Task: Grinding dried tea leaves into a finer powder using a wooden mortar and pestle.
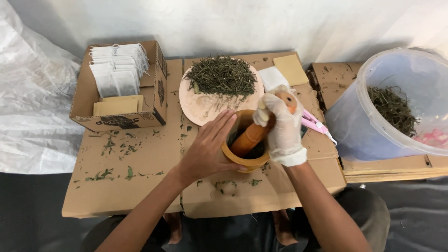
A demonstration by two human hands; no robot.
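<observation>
Clearly the gloved right hand (283, 127) closes its grip on the pestle (252, 135); the open left hand (207, 149) only steadies the mortar (247, 163), which could tip, spilling herbs.

Left hand (208, 149) bare, fingers spread, palm curved inward. Right hand (281, 125) gloved, fist closed, forearm raised.
</observation>
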